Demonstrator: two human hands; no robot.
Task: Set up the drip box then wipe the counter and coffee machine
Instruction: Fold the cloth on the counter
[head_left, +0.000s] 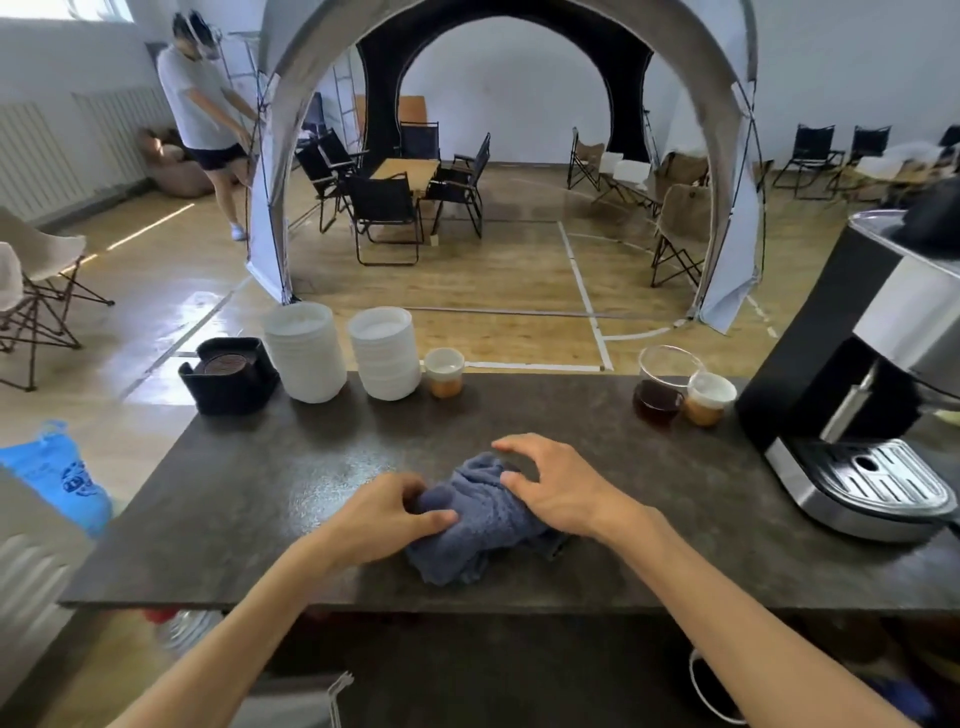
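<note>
Soft, light, limp blue-grey cloth (480, 519) bunched on the bench (260, 493). Left hand (387, 512) pinching its edge, right hand (550, 486) spread, resting on top. Best gathered into a flat pad, probably.

A cloth (478, 519) lies bunched on the counter (260, 493), near its front edge and about midway along. The left hand (384, 514) grips the cloth's left side; the right hand (556, 483) rests on its right side with fingers spread. Along the back edge, from left to right, stand a box (226, 376), two stacks of lids (306, 358) side by side, and a small cup (444, 371) just beside the second stack. Further right along that edge stand a glass jug (665, 387) and a second cup (709, 397), touching. The coffee machine (857, 384) stands at the counter's right end, its drip tray (878, 478) in front.
</note>
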